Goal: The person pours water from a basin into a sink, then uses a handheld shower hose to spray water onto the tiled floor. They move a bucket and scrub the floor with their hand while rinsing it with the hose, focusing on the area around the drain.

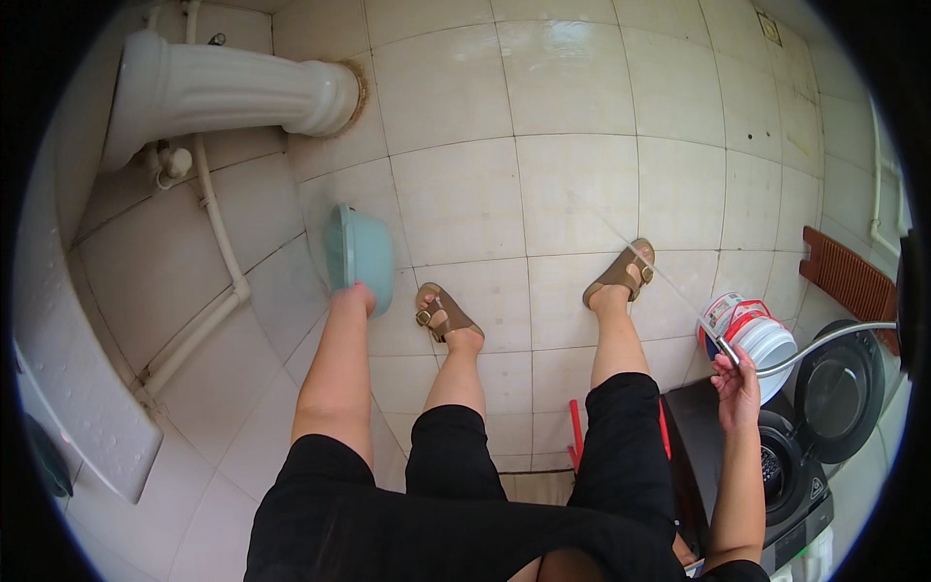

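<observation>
My left hand point(361, 296) is closed on the near edge of a pale blue-green plastic basin point(369, 254). The basin is tipped on its side beside the left wall, and most of its inside faces away from me. On the right, my right hand point(737, 386) grips a slim metal spray nozzle point(725, 351). A flexible metal hose point(824, 339) runs from it to the right edge of view. A thin jet of water point(674, 291) leaves the nozzle toward the far left, over my right sandal point(635, 270), and fades above the tiled floor point(572, 184).
A white pedestal point(242, 87) and pipes point(218, 223) stand along the left wall, with a white basin edge point(87, 417) nearer. At right are white buckets point(771, 344), a brown ridged board point(849, 276) and a dark washing machine with its round door point(839, 388) open. Red legs point(576, 432) show behind my knee.
</observation>
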Tool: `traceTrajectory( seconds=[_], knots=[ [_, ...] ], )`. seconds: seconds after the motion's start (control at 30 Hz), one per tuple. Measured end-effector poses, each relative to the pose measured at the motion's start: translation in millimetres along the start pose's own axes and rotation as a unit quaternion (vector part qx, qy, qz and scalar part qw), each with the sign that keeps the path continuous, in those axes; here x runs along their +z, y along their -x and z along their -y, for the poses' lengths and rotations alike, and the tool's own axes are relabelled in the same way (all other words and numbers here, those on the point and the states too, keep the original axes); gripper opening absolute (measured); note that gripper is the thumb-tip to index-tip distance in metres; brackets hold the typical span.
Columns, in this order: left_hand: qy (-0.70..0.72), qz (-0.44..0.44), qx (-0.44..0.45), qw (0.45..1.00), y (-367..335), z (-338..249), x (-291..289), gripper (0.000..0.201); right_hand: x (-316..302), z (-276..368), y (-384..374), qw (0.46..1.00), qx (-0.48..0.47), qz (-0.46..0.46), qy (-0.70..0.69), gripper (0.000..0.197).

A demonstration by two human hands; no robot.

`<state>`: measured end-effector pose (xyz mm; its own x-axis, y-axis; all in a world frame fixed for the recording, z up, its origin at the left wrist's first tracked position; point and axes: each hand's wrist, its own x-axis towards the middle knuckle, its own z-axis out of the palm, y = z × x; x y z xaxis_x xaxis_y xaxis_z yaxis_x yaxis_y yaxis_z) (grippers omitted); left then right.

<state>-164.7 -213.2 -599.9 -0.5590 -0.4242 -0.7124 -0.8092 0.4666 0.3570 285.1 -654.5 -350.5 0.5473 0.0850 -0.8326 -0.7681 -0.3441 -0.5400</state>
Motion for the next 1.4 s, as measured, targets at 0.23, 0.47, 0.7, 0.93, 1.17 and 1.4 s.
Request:
traceTrajectory(
  seconds=[0.23,0.47,0.7,0.93,1.17,1.4],
  knots=[
    [-0.074,0.168,0.182,0.966,33.0,-13.9,-39.6,0.033,1.0,14.2,1.6,1.000,0.005,0.001,0.008,0.036],
    [-0.042,0.287,0.147,0.946,-27.0,-43.9,-105.4,0.030,-2.2,16.3,-2.2,1.000,0.021,0.011,0.003,0.035],
    [-0.018,0.261,0.170,0.950,-35.3,-53.7,-142.8,0.034,-5.2,25.4,-1.9,0.999,0.040,0.018,-0.001,0.036],
    [-0.170,0.329,0.290,0.883,78.5,-66.0,-77.0,0.040,-8.5,36.4,-5.5,0.999,0.032,0.013,-0.010,0.036],
    [-0.116,0.319,0.405,0.849,196.5,-56.3,5.5,0.042,-10.7,40.6,-11.3,0.999,0.028,0.021,-0.009,0.035],
    [-0.358,0.167,0.674,0.624,178.9,-50.1,-22.6,0.045,-10.2,33.3,-15.4,0.999,0.031,0.018,-0.009,0.035]
  ],
)
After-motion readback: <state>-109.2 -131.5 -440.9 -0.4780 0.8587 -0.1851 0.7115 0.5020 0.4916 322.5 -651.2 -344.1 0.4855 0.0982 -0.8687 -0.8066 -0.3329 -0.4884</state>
